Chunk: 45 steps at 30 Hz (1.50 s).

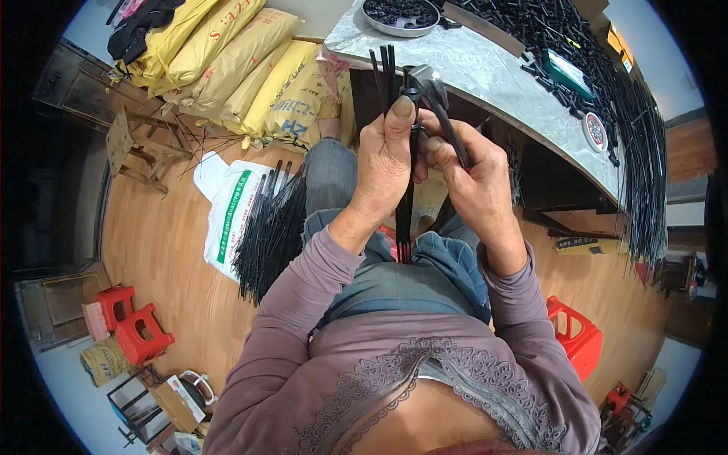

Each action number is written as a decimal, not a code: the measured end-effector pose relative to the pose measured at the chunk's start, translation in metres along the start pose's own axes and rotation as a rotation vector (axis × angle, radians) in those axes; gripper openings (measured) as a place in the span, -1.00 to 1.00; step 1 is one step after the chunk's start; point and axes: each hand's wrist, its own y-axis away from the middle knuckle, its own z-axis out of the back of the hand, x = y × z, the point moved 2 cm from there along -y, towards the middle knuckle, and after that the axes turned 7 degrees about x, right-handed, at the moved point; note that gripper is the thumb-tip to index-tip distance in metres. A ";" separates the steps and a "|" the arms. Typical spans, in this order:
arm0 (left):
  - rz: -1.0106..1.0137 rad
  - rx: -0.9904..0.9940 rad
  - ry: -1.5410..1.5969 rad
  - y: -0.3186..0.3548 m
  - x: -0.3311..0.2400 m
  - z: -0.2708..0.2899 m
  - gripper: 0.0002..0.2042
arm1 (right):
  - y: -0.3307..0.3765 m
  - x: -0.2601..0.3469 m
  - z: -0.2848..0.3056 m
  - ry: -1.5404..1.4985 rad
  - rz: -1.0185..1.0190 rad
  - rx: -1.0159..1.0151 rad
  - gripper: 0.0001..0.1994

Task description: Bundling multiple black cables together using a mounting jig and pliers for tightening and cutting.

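Note:
In front of my lap, my left hand [384,163] is wrapped round a bundle of thin black rods [405,220]. The rods stand roughly upright, their upper ends above my fingers. My left thumb presses beside a black ringed fitting [410,92] at the bundle's upper part. Close against it on the right, my right hand [485,174] grips the dark handle of a tool that looks like a small hammer [431,82]. Its greyish head is up beside the fitting. The right fingertips are partly hidden. More black rods [265,227] lie on a white printed sack [220,205] by my left leg.
A grey marble-patterned table [478,68] stands ahead, bearing a round tray of small black parts [400,17], a green box [567,74] and heaped black pieces. Yellow sacks [227,61] are piled far left. A wooden stool [140,148] and red stools [144,334] stand on the floor.

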 end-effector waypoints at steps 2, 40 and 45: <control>0.027 0.027 0.031 -0.001 -0.001 0.004 -0.31 | 0.001 0.014 0.004 -0.100 -0.052 0.017 -0.78; 0.133 0.156 0.038 -0.009 0.002 -0.010 -0.31 | 0.047 0.017 0.056 -0.632 -0.745 0.647 -0.51; 0.139 0.180 0.068 -0.009 0.000 -0.010 -0.30 | 0.051 0.016 0.046 -0.838 -0.706 0.566 -0.49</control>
